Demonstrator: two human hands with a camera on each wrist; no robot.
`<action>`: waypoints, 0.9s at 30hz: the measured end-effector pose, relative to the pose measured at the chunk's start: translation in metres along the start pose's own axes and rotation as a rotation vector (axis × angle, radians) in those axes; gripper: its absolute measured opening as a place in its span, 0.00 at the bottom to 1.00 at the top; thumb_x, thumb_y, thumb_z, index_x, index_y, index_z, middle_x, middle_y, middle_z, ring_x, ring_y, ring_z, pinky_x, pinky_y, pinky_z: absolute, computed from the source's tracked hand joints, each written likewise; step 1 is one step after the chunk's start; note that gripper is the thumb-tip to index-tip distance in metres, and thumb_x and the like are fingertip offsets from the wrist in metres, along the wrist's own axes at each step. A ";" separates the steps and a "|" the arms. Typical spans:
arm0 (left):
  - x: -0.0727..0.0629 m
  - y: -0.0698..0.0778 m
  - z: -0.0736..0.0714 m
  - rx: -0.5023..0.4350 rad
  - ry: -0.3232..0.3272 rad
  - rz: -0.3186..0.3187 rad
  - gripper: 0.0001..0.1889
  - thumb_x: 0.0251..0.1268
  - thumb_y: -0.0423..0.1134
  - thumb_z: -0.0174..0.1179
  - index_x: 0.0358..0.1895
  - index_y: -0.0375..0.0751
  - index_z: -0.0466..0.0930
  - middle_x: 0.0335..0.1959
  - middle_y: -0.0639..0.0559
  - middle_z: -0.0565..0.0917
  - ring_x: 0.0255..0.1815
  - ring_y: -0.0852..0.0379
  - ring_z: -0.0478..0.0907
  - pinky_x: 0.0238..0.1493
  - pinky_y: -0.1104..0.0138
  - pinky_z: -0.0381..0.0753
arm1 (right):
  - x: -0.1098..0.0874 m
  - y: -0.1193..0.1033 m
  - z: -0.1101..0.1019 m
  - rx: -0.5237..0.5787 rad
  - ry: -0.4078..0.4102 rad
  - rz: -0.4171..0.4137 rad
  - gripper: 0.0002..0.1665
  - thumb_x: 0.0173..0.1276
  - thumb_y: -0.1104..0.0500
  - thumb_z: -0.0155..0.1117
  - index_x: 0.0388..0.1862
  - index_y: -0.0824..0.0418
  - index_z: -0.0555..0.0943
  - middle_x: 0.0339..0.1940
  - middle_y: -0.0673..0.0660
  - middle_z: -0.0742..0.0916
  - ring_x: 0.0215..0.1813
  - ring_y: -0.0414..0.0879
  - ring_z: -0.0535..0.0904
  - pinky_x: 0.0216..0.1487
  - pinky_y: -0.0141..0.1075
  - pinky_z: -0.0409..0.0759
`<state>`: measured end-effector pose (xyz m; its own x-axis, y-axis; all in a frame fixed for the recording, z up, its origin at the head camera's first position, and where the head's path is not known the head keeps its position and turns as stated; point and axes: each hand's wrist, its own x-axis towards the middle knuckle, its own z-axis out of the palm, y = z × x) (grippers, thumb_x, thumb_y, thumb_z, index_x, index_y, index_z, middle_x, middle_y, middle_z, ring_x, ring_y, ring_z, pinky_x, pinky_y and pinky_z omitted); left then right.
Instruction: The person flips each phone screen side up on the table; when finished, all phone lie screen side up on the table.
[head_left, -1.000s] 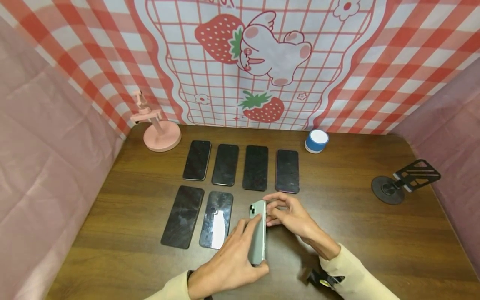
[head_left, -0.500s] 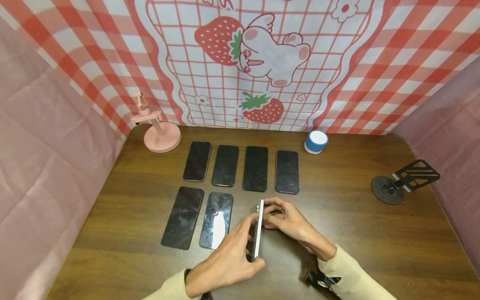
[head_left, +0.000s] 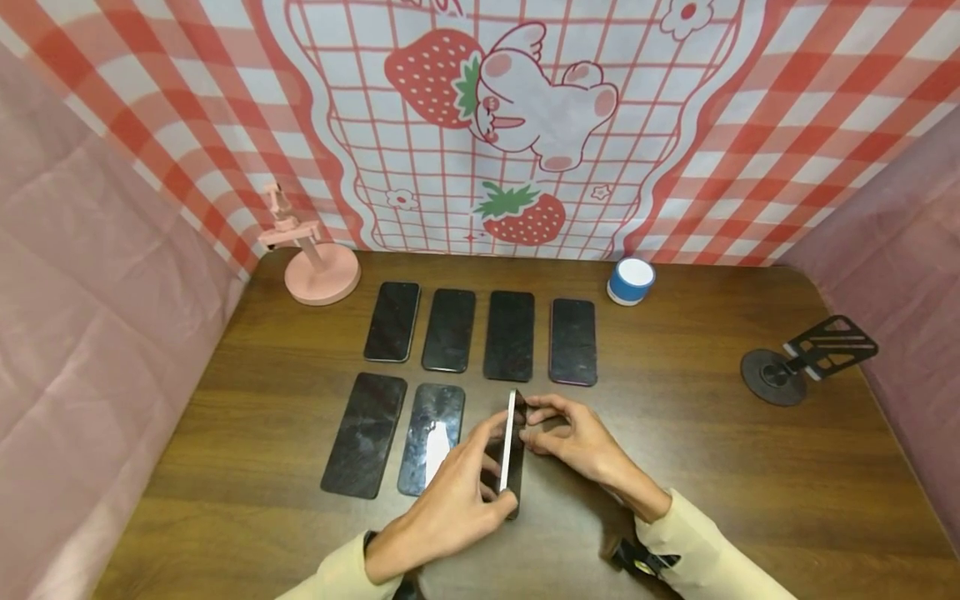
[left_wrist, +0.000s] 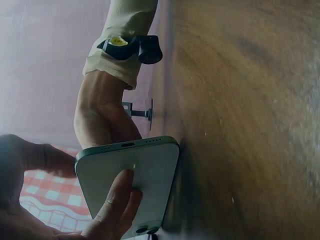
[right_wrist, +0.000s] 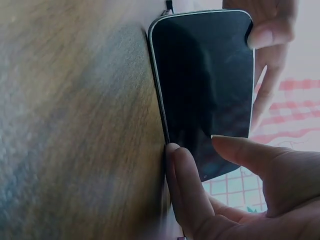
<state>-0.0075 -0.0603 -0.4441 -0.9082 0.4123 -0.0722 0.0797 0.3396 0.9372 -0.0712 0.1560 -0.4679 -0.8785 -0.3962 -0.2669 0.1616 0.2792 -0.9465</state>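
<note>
A pale green phone [head_left: 507, 442] stands tilted up on its long edge at the table's front middle. My left hand [head_left: 453, 504] grips it, thumb at the near corner and fingers against its back. In the left wrist view, that back [left_wrist: 150, 185] shows, with the camera lenses at the bottom. My right hand [head_left: 581, 437] is at the phone's far part; in the right wrist view its thumb rests on the dark screen [right_wrist: 200, 75], and its bent fingers [right_wrist: 187, 175] meet the edge by the table. Beside the left hand lies a phone [head_left: 432, 437] with a bright reflection.
A larger black phone [head_left: 363, 435] lies at left. Behind it runs a row of dark phones [head_left: 510, 336], screens up. A pink stand [head_left: 322, 275] and a blue-and-white cylinder [head_left: 631, 282] are at the back; a black folding stand [head_left: 776, 377] is at right.
The held phone has turned about its long side: its green back faced the head camera before, and now its white edge and dark screen show. It has shifted slightly left with my left hand.
</note>
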 end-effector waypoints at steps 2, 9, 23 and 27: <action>0.001 0.000 -0.002 -0.008 0.012 -0.011 0.46 0.56 0.25 0.62 0.81 0.46 0.57 0.68 0.37 0.77 0.46 0.47 0.86 0.34 0.71 0.87 | 0.000 -0.001 0.000 -0.028 0.019 0.008 0.35 0.69 0.63 0.71 0.71 0.73 0.72 0.56 0.73 0.84 0.42 0.50 0.91 0.44 0.34 0.89; 0.004 -0.002 -0.007 0.042 0.056 -0.024 0.43 0.56 0.24 0.63 0.79 0.37 0.62 0.59 0.39 0.77 0.38 0.64 0.81 0.33 0.71 0.86 | -0.001 -0.003 0.000 -0.152 0.079 0.050 0.38 0.66 0.56 0.77 0.72 0.65 0.75 0.55 0.65 0.86 0.37 0.45 0.91 0.41 0.30 0.83; 0.005 -0.010 -0.012 0.051 0.052 -0.066 0.41 0.57 0.22 0.64 0.78 0.33 0.62 0.53 0.43 0.75 0.33 0.66 0.80 0.34 0.72 0.85 | -0.004 -0.003 0.002 -0.228 0.129 0.056 0.39 0.62 0.58 0.80 0.72 0.61 0.76 0.54 0.63 0.85 0.35 0.43 0.90 0.35 0.30 0.81; 0.005 -0.012 -0.013 0.063 0.059 -0.062 0.41 0.57 0.21 0.65 0.77 0.32 0.63 0.53 0.40 0.76 0.33 0.65 0.80 0.32 0.72 0.85 | -0.004 -0.003 0.004 -0.246 0.137 0.059 0.40 0.61 0.59 0.80 0.72 0.61 0.76 0.54 0.64 0.85 0.34 0.43 0.90 0.34 0.31 0.81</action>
<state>-0.0178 -0.0733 -0.4514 -0.9348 0.3386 -0.1073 0.0466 0.4164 0.9080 -0.0662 0.1532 -0.4647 -0.9262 -0.2556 -0.2773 0.1149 0.5091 -0.8530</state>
